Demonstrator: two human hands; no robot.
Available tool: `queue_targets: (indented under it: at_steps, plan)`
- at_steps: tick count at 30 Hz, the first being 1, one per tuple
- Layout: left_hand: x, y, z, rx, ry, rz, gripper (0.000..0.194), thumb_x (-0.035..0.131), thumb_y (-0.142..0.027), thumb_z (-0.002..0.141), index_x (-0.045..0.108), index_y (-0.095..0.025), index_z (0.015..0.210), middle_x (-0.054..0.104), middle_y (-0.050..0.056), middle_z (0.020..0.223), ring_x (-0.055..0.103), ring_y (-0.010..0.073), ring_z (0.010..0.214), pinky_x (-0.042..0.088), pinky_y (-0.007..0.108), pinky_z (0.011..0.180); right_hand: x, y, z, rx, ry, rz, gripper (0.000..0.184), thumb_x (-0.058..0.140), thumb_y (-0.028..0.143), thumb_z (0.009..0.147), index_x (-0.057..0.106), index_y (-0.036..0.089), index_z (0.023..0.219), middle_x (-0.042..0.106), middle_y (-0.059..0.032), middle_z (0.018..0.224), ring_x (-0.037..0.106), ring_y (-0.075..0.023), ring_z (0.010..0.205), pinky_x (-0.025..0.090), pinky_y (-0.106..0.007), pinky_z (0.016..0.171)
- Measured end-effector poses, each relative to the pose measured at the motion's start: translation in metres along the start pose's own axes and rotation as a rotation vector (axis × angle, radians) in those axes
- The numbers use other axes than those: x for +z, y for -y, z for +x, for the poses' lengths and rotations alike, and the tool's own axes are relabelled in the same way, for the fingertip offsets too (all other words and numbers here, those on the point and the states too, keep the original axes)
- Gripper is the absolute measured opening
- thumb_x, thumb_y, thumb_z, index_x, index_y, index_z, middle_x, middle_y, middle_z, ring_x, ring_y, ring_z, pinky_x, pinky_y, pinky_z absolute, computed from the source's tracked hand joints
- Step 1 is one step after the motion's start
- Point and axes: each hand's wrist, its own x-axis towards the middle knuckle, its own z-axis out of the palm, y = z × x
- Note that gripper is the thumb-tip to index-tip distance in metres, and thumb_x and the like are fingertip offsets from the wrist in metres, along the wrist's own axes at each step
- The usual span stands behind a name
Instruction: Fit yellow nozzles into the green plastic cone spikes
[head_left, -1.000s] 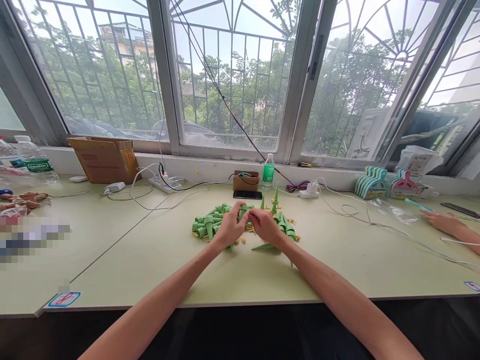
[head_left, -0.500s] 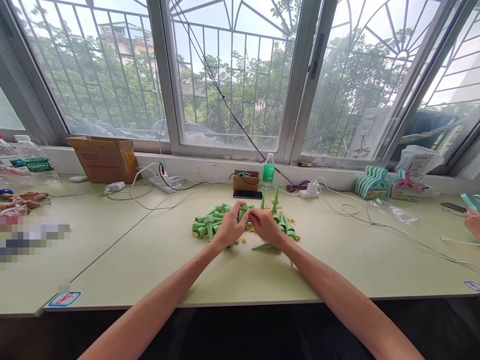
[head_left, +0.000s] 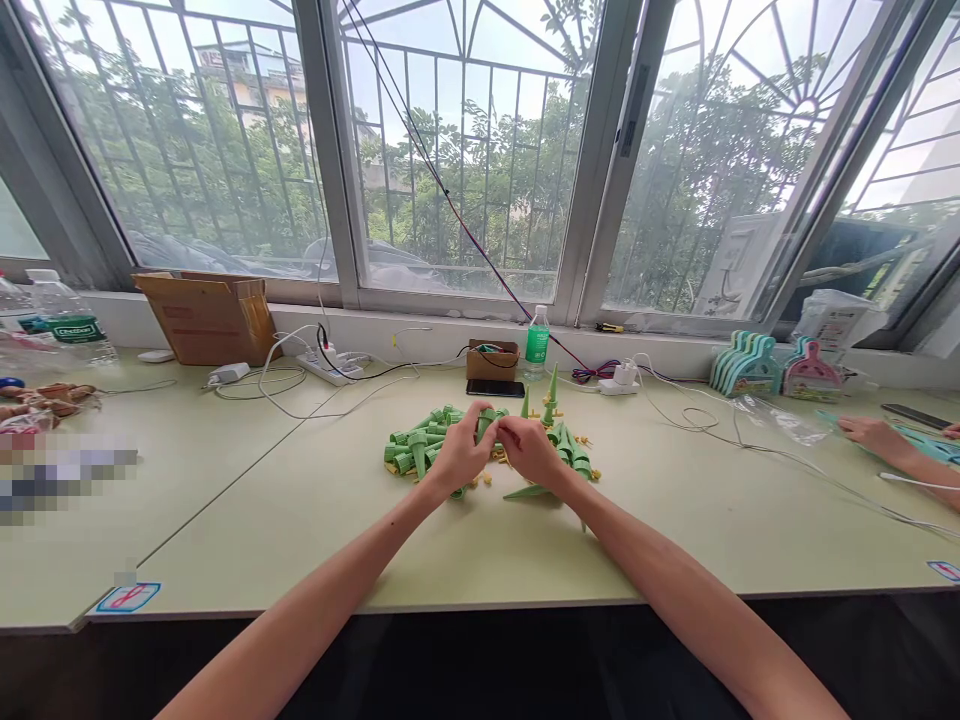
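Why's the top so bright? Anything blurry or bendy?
Head view: daylight comes through the windows, the sky nearly white; under the table it's almost black. Head view: the frames lean, probably lens stretch. Head view: a patch at far left is blurred into squares; the green part at the left hand and right hand lacks detail.

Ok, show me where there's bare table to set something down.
Bare tabletop runs from the green pieces left to the table seam, and right of them to the white cables. It's crowded around the left hand and right hand, and beyond them at the phone and bottle.
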Motion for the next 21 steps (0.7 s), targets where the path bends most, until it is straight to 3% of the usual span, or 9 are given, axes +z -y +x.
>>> queue_targets:
  at_steps: [21]
  plan:
    - [-0.0001, 0.0012, -0.0001, 0.003, -0.002, 0.001, 0.031, 0.043, -0.042, 0.089, 0.049, -0.023, 0.113, 0.046, -0.007, 0.056, 0.045, 0.0108, 0.044, 0.032, 0.022, 0.048, -0.0024, 0.0035, 0.0001, 0.006, 0.011, -0.01, 0.027, 0.04, 0.02, 0.092, 0.05, 0.018, 0.067, 0.052, 0.0007, 0.062, 0.04, -0.0111, 0.055, 0.03, -0.023, 0.056]
